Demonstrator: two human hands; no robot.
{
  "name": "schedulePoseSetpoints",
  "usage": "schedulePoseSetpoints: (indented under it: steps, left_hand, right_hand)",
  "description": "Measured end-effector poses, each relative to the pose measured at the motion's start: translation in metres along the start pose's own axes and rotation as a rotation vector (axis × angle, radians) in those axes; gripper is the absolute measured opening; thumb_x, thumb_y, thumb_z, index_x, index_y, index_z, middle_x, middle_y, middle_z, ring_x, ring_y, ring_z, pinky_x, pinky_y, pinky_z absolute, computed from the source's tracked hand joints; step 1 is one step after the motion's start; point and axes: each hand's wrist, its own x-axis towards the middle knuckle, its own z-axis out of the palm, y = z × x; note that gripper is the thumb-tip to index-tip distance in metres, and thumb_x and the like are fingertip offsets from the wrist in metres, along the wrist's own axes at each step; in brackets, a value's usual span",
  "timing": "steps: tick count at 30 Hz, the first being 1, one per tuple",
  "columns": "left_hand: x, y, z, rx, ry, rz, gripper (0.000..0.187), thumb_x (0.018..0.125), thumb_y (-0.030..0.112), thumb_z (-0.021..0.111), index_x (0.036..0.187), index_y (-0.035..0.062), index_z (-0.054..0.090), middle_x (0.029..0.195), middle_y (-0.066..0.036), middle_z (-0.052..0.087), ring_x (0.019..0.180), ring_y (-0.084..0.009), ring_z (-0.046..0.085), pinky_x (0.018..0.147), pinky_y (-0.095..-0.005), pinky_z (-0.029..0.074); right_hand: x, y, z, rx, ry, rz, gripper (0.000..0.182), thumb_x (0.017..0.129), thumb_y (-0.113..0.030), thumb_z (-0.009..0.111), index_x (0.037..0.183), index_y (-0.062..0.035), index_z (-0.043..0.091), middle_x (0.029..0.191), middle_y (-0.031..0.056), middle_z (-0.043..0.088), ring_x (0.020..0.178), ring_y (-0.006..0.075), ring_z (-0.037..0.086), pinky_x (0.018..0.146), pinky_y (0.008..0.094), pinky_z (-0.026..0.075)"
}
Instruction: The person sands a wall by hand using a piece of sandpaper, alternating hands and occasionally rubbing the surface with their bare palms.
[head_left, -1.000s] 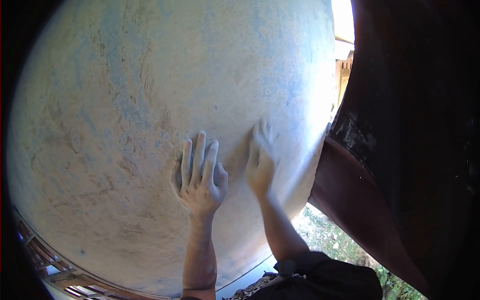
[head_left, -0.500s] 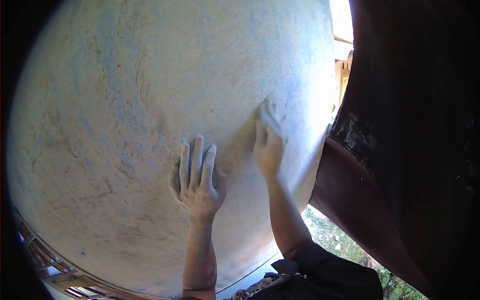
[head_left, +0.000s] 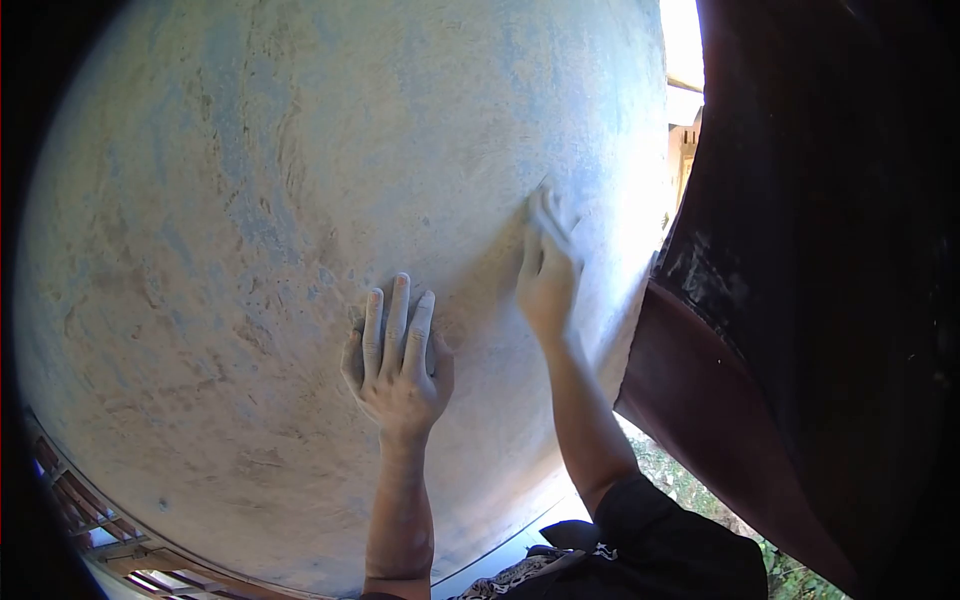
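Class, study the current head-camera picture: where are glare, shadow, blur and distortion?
Head view: glare washes out the right side of the curved, blotchy blue and grey surface; head view: soft shadow lies left of the bare right hand, slightly blurred, while the dusty left hand is sharper; head view: corners go black, edges bow, possibly lens distortion.

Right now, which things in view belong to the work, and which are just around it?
In the work:
pale curved surface
left hand, against it
right hand, at it, higher up
Anything held: can't tell.

Apparently just around:
dark reddish sheet, right
greenery, lower right
slatted frame, lower left
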Motion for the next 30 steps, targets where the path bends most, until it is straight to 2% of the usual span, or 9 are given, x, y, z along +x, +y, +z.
schedulePoseSetpoints:
  steps: [4,6,13,17,19,21,23,27,30]
  left_hand:
    - [-0.001,-0.001,-0.003,-0.001,-0.027,0.001,0.041,0.092,0.025,0.067,0.132,0.0229,0.074,0.154,0.000,0.064,0.149,-0.0230,0.051,0.122,-0.0420,0.028]
    - [0.001,-0.001,-0.001,-0.010,-0.024,-0.001,0.041,0.092,0.024,0.067,0.132,0.0230,0.074,0.154,0.000,0.064,0.149,-0.0229,0.051,0.122,-0.0419,0.027]
    - [-0.001,0.000,0.001,-0.021,-0.006,-0.004,0.040,0.093,0.025,0.067,0.132,0.0239,0.074,0.154,0.000,0.064,0.150,-0.0221,0.050,0.122,-0.0412,0.027]
    - [-0.003,-0.001,0.004,-0.018,0.011,-0.006,0.039,0.092,0.024,0.068,0.130,0.0241,0.074,0.154,0.000,0.064,0.149,-0.0221,0.051,0.121,-0.0407,0.028]
    - [-0.002,-0.001,0.001,-0.023,-0.001,-0.004,0.039,0.092,0.023,0.068,0.130,0.0241,0.074,0.153,0.000,0.064,0.149,-0.0222,0.051,0.121,-0.0407,0.028]
    - [-0.003,-0.001,-0.001,-0.028,-0.022,-0.002,0.039,0.091,0.022,0.069,0.130,0.0240,0.075,0.153,0.000,0.064,0.149,-0.0223,0.051,0.121,-0.0408,0.028]
    - [-0.003,-0.001,0.000,-0.019,-0.010,-0.026,0.039,0.091,0.023,0.068,0.128,0.0290,0.075,0.152,0.007,0.066,0.146,-0.0153,0.054,0.121,-0.0366,0.027]
    - [-0.004,-0.002,0.001,-0.053,-0.015,-0.046,0.039,0.090,0.023,0.068,0.127,0.0288,0.076,0.152,0.006,0.065,0.146,-0.0155,0.054,0.121,-0.0368,0.028]
    - [-0.008,-0.004,0.002,-0.073,-0.012,-0.016,0.038,0.090,0.023,0.070,0.128,0.0225,0.075,0.153,-0.001,0.064,0.148,-0.0241,0.053,0.121,-0.0423,0.028]
  right_hand:
    - [-0.055,-0.025,-0.008,0.050,-0.133,-0.054,0.043,0.102,0.009,0.057,0.143,0.0021,0.063,0.156,0.0225,0.054,0.149,0.0414,0.046,0.125,0.0462,0.040]
    - [-0.050,-0.015,-0.016,0.017,-0.146,0.045,0.045,0.100,0.012,0.057,0.144,0.0014,0.063,0.156,0.0221,0.054,0.149,0.0406,0.046,0.127,0.0458,0.038]
    - [0.035,0.004,-0.006,-0.075,-0.030,0.017,0.037,0.106,-0.001,0.056,0.142,0.0002,0.064,0.155,0.0217,0.054,0.150,0.0404,0.044,0.127,0.0465,0.038]
    - [-0.016,-0.025,0.000,-0.010,-0.091,-0.015,0.037,0.106,-0.001,0.057,0.141,-0.0007,0.065,0.154,0.0218,0.055,0.150,0.0386,0.045,0.127,0.0456,0.038]
    - [-0.032,-0.019,0.005,0.015,-0.142,-0.131,0.037,0.105,-0.001,0.058,0.141,-0.0015,0.065,0.153,0.0224,0.056,0.150,0.0389,0.046,0.127,0.0450,0.038]
    - [-0.017,0.002,0.002,-0.017,-0.106,-0.088,0.036,0.106,-0.003,0.057,0.142,-0.0014,0.065,0.153,0.0226,0.056,0.149,0.0388,0.046,0.127,0.0452,0.039]
    - [0.013,0.016,0.000,-0.058,-0.079,-0.044,0.035,0.108,-0.006,0.056,0.142,-0.0014,0.065,0.153,0.0227,0.056,0.149,0.0388,0.047,0.127,0.0454,0.039]
    - [0.043,0.009,-0.002,-0.171,0.003,-0.009,0.036,0.112,-0.014,0.050,0.143,-0.0009,0.063,0.154,0.0225,0.055,0.150,0.0412,0.045,0.126,0.0461,0.040]
    - [0.011,-0.021,0.002,-0.164,-0.068,0.112,0.036,0.111,-0.011,0.051,0.144,-0.0008,0.064,0.154,0.0223,0.056,0.150,0.0409,0.045,0.125,0.0447,0.041]
